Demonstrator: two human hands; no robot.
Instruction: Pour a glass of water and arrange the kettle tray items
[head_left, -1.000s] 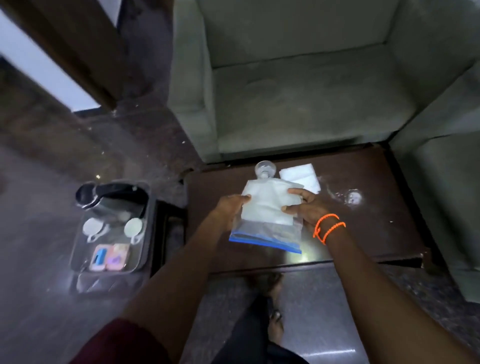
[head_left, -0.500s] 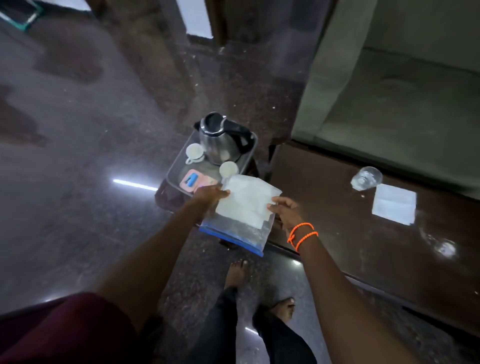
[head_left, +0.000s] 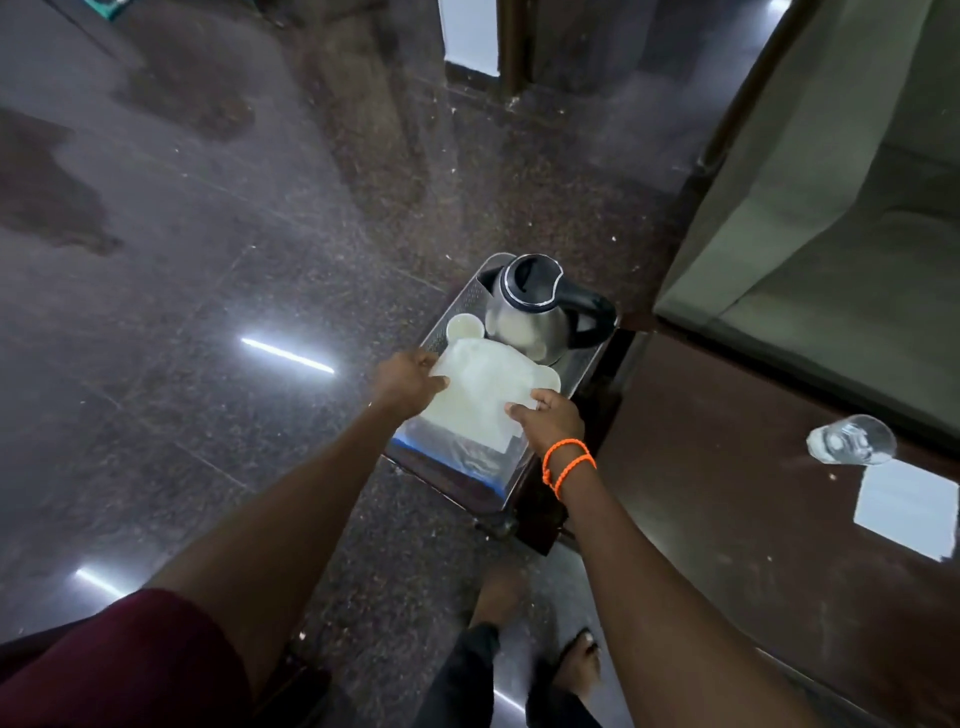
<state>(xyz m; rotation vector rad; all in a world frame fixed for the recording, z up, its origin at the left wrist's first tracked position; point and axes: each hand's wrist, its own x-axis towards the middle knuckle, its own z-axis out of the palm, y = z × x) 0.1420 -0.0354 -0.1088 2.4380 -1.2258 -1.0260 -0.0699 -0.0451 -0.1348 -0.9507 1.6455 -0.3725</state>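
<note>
We hold the bag (head_left: 470, 415) by its two side edges, left hand (head_left: 408, 382) pinching one side and right hand (head_left: 548, 421) the other, low over the tray (head_left: 582, 374), just in front of the kettle (head_left: 535, 306) and beside a cup (head_left: 465, 328). It looks light, limp and slick, with soft white contents, so we judge edge pinches best. The glass (head_left: 852, 440) stands well apart on the table (head_left: 727, 519).

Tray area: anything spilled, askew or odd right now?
Nothing spilled that I can see. One oddity: the glass lies tipped on its side on the dark table, beside a white napkin. The kettle stands upright on the tray.
</note>
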